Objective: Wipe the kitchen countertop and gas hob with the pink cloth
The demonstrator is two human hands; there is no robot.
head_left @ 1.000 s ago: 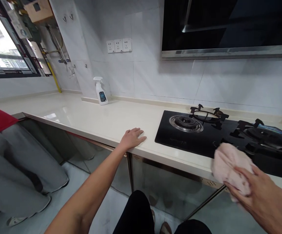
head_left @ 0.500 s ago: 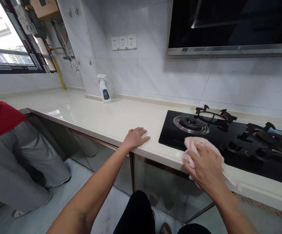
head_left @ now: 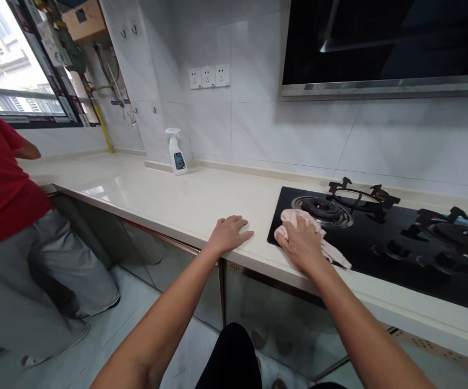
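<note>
My right hand (head_left: 303,246) grips a pale pink cloth (head_left: 294,217) and presses it on the front left part of the black gas hob (head_left: 363,243). One end of the cloth trails to the right along the hob's front edge. Just behind the cloth is the left burner (head_left: 321,208), bare of its pan support. My left hand (head_left: 229,234) lies flat near the counter's front edge, left of the hob, with fingers spread and nothing in it. Both hands rest over the cream countertop (head_left: 144,197).
A white spray bottle (head_left: 177,154) stands by the back wall. A loose black pan support (head_left: 361,197) sits behind the burner. The range hood (head_left: 383,48) hangs above. At the left, a person in a red shirt (head_left: 7,183) stands by the counter.
My right hand has moved left with the cloth, from the hob's front edge onto its front left corner. My left hand stays on the counter. The other person now stands further into view.
</note>
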